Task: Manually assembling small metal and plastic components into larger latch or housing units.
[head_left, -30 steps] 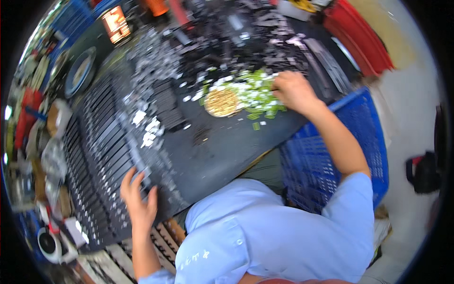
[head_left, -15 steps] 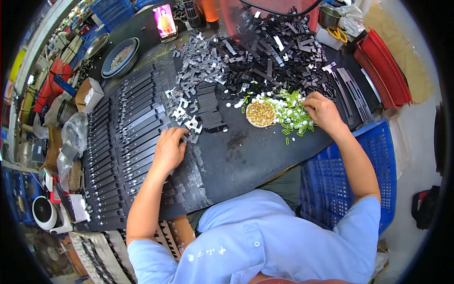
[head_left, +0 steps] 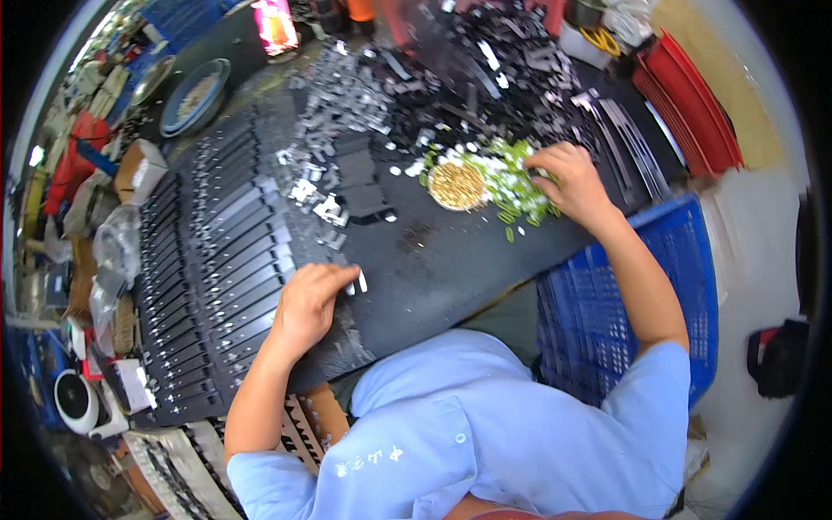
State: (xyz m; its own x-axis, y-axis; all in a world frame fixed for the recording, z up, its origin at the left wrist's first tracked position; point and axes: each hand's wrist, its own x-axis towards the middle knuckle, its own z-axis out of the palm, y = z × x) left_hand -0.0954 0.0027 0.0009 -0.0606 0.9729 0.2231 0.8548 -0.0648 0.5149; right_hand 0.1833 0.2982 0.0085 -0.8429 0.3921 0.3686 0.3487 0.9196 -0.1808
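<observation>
My left hand (head_left: 305, 305) hovers over the near part of the dark table, its thumb and fingers closed on a small shiny metal clip (head_left: 359, 282). At the right, my right hand (head_left: 570, 184) is over a heap of bright green oblong rings (head_left: 511, 208) and small white pieces. Its fingers are curled in toward the thumb; anything between them is too small to make out. Just left of that heap stands a round dish of tiny gold-coloured parts (head_left: 457, 185). Several loose metal clips (head_left: 329, 208) lie beyond my left hand, beside a stack of black strips (head_left: 360, 178).
Rows of long black strips (head_left: 238, 251) cover the table's left side. Black and silver parts (head_left: 477, 78) are heaped at the back. A blue crate (head_left: 607, 303) stands by my right arm, with red baskets (head_left: 689, 104) beyond. A lit phone (head_left: 276, 26) stands at the back.
My left hand has drawn back from the loose clips toward me, now with a clip in its fingers. My right hand stays at the green heap. The whole view has shifted slightly.
</observation>
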